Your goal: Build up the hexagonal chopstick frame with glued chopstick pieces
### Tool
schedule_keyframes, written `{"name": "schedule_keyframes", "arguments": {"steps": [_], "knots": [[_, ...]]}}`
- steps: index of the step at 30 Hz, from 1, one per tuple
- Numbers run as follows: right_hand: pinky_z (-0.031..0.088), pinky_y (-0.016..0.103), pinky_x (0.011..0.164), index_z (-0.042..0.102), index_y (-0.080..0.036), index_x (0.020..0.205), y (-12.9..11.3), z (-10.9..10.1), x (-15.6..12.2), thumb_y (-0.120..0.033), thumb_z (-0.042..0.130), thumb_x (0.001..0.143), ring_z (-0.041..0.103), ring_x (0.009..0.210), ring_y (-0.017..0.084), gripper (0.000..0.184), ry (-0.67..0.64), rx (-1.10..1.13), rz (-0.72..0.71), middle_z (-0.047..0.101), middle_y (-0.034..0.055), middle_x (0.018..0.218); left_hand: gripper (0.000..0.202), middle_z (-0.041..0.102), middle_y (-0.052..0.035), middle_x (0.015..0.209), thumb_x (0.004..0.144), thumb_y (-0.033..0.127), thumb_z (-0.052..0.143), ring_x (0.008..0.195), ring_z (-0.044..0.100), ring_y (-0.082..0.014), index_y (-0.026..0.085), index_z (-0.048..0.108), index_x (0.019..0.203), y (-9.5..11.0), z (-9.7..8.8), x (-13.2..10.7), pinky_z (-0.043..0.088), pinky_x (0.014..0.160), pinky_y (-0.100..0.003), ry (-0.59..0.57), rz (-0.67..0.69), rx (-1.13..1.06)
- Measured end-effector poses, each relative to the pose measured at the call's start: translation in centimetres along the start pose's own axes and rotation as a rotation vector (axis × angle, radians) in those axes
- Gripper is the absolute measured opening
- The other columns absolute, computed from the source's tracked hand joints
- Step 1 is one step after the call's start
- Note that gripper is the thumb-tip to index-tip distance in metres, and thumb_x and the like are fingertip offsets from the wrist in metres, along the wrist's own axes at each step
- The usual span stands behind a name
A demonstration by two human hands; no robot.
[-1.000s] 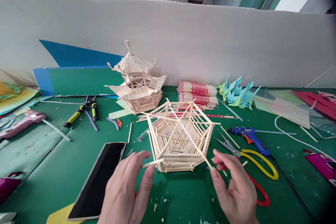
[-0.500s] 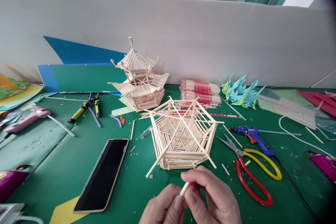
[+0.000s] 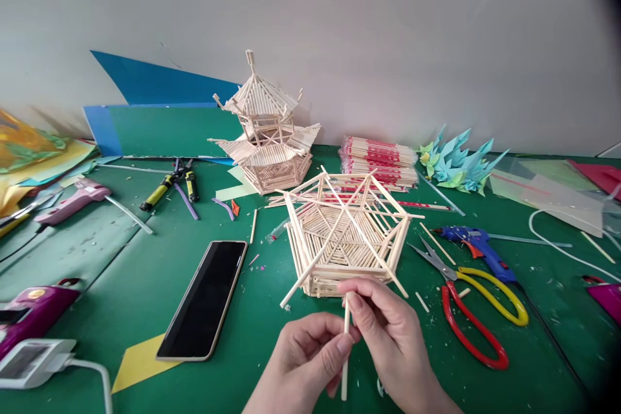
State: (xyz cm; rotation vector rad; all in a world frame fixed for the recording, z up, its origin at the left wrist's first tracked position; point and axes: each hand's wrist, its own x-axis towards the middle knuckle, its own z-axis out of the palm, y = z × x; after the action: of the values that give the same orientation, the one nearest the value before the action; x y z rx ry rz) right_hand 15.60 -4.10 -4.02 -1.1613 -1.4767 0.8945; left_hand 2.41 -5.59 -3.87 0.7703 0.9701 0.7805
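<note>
Green surface (image 3: 121,284), bearing an open hexagonal frame of pale wooden sticks (image 3: 347,233) at centre, a black phone (image 3: 204,301) to its left and red-and-yellow scissors (image 3: 480,323) to its right. At the near edge, left hand (image 3: 303,362) and right hand (image 3: 392,336), fingers of both pinched on one thin pale wooden stick (image 3: 347,314), which stands upright just near of the frame; the double grip likely steadies it. A slanting loose stick (image 3: 301,281) juts from the frame's near-left corner, close beside.

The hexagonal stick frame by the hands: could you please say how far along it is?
Done: the hexagonal frame has walls and crossing spokes. In hand: left hand and right hand pinch one loose stick before it. Left, probably: upper tiers like the pagoda behind.
</note>
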Motion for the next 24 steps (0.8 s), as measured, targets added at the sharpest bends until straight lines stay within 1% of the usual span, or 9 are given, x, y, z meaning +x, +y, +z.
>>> {"name": "schedule_keyframes", "arguments": {"steps": [2,5,11,14,16,18,20,22,24], "knots": [[0.052,0.019,0.061,0.065,-0.023,0.09,0.0,0.0,0.1,-0.02,0.05,0.087,0.063,0.066,0.011,0.016,0.016,-0.015,-0.003,0.068,-0.0006,0.079,0.034,0.047,0.0036,0.053,0.068,0.046,0.07,0.046,0.037,-0.0045,0.013,0.068,0.076,-0.2,0.0,0.0,0.029,0.046,-0.017,0.038,-0.012,-0.058],[0.052,0.017,0.062,0.066,-0.023,0.091,0.1,-0.1,0.1,-0.019,0.05,0.087,0.065,0.068,0.011,0.016,0.029,-0.008,-0.008,0.07,-0.001,0.079,0.032,0.05,0.0029,0.053,0.068,0.044,0.071,0.047,0.039,-0.0048,0.013,0.07,0.076,-0.1,0.0,0.0,0.03,0.047,-0.017,0.062,-0.013,-0.079],[0.052,0.015,0.068,0.063,-0.028,0.102,0.7,-0.4,-0.5,-0.017,0.048,0.088,0.066,0.076,0.01,0.023,0.009,0.002,-0.012,0.07,-0.0033,0.081,0.027,0.051,0.0027,0.052,0.072,0.041,0.068,0.046,0.04,-0.0044,0.014,0.07,0.075,0.0,-0.2,0.1,0.029,0.047,-0.017,0.057,-0.001,-0.078],[0.053,0.017,0.068,0.063,-0.027,0.101,1.0,-0.3,-0.8,-0.018,0.048,0.088,0.066,0.075,0.011,0.021,-0.001,0.026,0.003,0.069,-0.0023,0.081,0.027,0.052,0.0028,0.052,0.073,0.041,0.068,0.046,0.04,-0.0051,0.015,0.07,0.076,0.0,-0.2,0.2,0.029,0.047,-0.017,0.056,0.005,-0.07],[0.053,0.019,0.067,0.063,-0.025,0.1,1.1,-0.3,-0.9,-0.021,0.048,0.088,0.065,0.074,0.012,0.019,-0.005,0.058,0.04,0.069,-0.0012,0.08,0.028,0.05,0.003,0.052,0.072,0.042,0.067,0.047,0.039,-0.0054,0.014,0.07,0.075,0.1,-0.3,0.2,0.029,0.047,-0.018,0.057,0.004,-0.063],[0.052,0.02,0.063,0.062,-0.024,0.098,1.0,-0.3,-0.8,-0.025,0.048,0.089,0.063,0.068,0.012,0.017,-0.035,0.115,0.102,0.066,-0.0006,0.078,0.031,0.048,0.0032,0.051,0.071,0.045,0.067,0.048,0.038,-0.0059,0.014,0.068,0.072,0.2,-0.5,0.1,0.029,0.047,-0.018,0.052,-0.006,-0.026],[0.049,0.019,0.056,0.061,-0.022,0.091,0.9,-0.4,-0.8,-0.027,0.049,0.088,0.059,0.059,0.011,0.013,-0.1,0.186,0.15,0.061,-0.0016,0.071,0.036,0.046,0.003,0.052,0.069,0.049,0.067,0.05,0.038,-0.0067,0.013,0.066,0.067,0.2,-0.6,-0.1,0.03,0.048,-0.018,0.047,-0.009,0.044],[0.045,0.019,0.051,0.058,-0.02,0.082,0.8,-0.5,-0.9,-0.028,0.05,0.087,0.054,0.054,0.01,0.012,-0.147,0.211,0.157,0.056,-0.0029,0.065,0.039,0.046,0.0028,0.053,0.07,0.052,0.065,0.052,0.039,-0.0075,0.013,0.064,0.065,0.2,-0.7,-0.3,0.031,0.049,-0.018,0.055,-0.001,0.14],[0.044,0.019,0.051,0.056,-0.019,0.076,0.9,-0.7,-1.4,-0.027,0.051,0.086,0.053,0.055,0.01,0.013,-0.144,0.171,0.117,0.054,-0.0024,0.064,0.038,0.048,0.0024,0.055,0.072,0.052,0.062,0.051,0.038,-0.0081,0.015,0.065,0.068,0.0,-0.7,-0.6,0.032,0.049,-0.018,0.073,0.034,0.252]]}}
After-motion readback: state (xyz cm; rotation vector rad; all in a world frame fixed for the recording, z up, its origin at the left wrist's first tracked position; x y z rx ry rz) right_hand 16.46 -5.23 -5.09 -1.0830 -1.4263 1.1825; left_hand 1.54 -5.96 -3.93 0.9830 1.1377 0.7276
